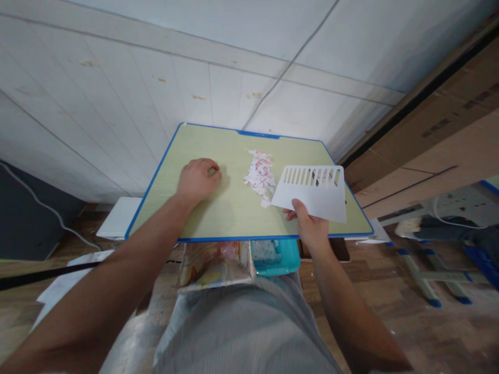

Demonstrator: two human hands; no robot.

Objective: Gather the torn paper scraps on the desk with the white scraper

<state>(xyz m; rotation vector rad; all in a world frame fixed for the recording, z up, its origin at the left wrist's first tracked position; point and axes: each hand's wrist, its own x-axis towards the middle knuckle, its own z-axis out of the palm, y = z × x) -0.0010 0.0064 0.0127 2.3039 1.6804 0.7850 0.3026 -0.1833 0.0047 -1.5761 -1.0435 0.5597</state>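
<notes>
My right hand (pixel 312 226) grips a flat white slotted scraper (pixel 312 196) by its lower edge, thumb on top and fingers underneath. A row of slots runs along the scraper's far side. Its left corner is close to a small heap of white and pink paper-like scraps (pixel 259 174) on the pale green tabletop (pixel 218 218). My left hand (pixel 198 181) rests on the tabletop to the left of the heap. Its fingers are curled, and thumb and forefinger form a loose ring with tabletop showing through. I see nothing held in it.
A blue rim edges the table. Below its near edge are a turquoise bin (pixel 290 257) and a patterned bag (pixel 216 265) at my lap. A panelled wall (pixel 187 83) stands behind, with a grey cable (pixel 273 83). Cardboard (pixel 429 140) stands close on the right.
</notes>
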